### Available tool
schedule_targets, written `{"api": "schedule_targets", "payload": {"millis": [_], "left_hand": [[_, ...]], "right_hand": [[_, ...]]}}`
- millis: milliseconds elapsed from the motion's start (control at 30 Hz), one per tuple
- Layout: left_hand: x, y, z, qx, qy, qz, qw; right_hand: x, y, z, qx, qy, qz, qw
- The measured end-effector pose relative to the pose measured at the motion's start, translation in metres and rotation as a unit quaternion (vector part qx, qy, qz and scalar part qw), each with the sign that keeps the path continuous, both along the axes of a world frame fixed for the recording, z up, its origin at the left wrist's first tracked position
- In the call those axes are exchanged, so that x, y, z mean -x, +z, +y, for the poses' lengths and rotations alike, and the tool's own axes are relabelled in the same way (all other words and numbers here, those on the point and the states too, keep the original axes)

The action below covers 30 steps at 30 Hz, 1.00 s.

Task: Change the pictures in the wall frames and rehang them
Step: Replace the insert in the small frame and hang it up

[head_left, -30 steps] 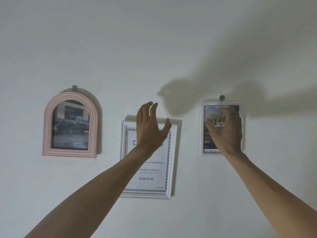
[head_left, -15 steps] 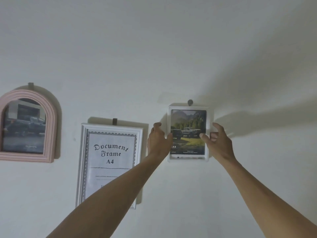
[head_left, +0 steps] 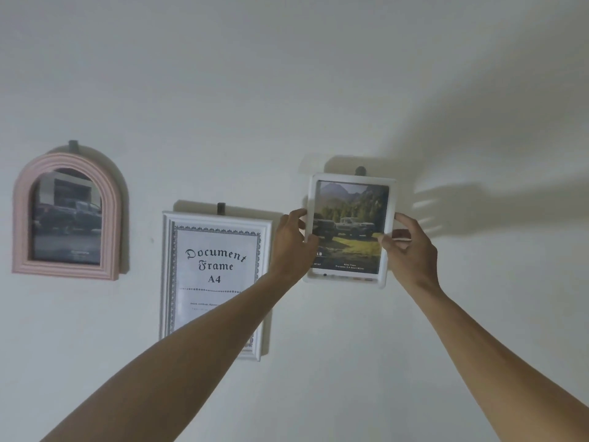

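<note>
From the head camera, the left hand pinches the left edge of the small white frame, thumb in front and fingers curled behind. The right hand grips its right edge likewise. The frame sits between both hands against the wall, just under a hook.

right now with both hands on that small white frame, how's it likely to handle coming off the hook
The small white frame probably stays stiff and light: the left hand and right hand hold it by its side edges with fingertips alone. Its smooth rim may be slippery. It likely must lift clear of the hook.
</note>
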<state>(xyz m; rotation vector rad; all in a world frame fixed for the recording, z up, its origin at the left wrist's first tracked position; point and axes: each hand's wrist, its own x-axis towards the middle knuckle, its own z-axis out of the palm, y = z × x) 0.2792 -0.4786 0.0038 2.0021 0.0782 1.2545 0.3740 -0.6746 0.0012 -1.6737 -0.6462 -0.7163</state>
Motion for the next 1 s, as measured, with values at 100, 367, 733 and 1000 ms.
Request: {"api": "schedule_targets", "payload": {"millis": [100, 367, 733, 1000], "left_hand": [[0.021, -0.013, 0.007, 0.018, -0.017, 0.006, 1.000], [0.100, -0.097, 0.050, 0.073, -0.039, 0.052, 0.995], [0.215, -0.239, 0.145, 0.184, -0.033, 0.213, 0.959], [0.293, -0.334, 0.203, 0.245, -0.001, 0.339, 0.908]], "right_hand": [[0.017, -0.010, 0.005, 0.009, 0.009, 0.001, 1.000], [0.095, -0.086, 0.043, 0.030, 0.033, 0.062, 0.997], [0.206, -0.230, 0.132, 0.084, 0.074, 0.235, 0.965], [0.280, -0.326, 0.186, 0.135, 0.105, 0.328, 0.929]]}}
